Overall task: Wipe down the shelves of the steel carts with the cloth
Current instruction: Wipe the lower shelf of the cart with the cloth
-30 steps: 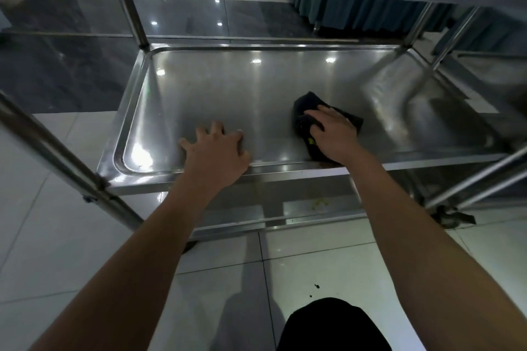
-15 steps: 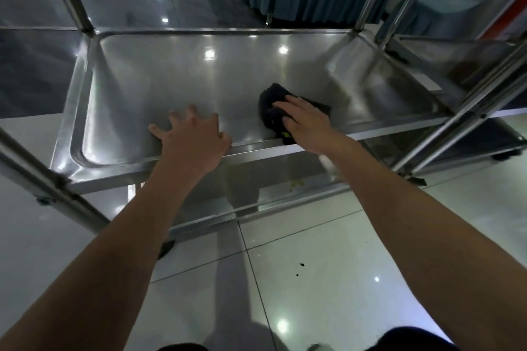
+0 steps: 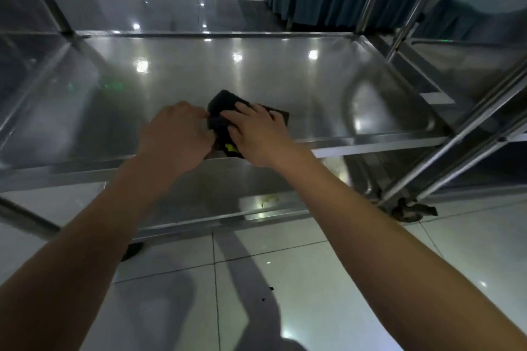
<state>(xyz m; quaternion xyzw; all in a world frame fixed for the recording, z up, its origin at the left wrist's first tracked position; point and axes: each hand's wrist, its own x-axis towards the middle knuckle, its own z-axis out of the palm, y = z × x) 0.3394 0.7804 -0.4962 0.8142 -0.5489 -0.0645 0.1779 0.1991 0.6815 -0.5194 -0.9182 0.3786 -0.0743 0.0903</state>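
The dark cloth (image 3: 221,111) was pressed flat on the steel shelf (image 3: 285,80) by the right hand (image 3: 256,134); its near edge was hidden. Left hand (image 3: 176,137) grip: fingers concealed, undeterminable.

Both hands on a dark cloth (image 3: 225,111) (yellow tag showing), near front edge of steel shelf (image 3: 285,77)

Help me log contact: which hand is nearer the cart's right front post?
Right. The right hand lies on the black cloth, closer to that post; the left hand is at the cloth's left edge.
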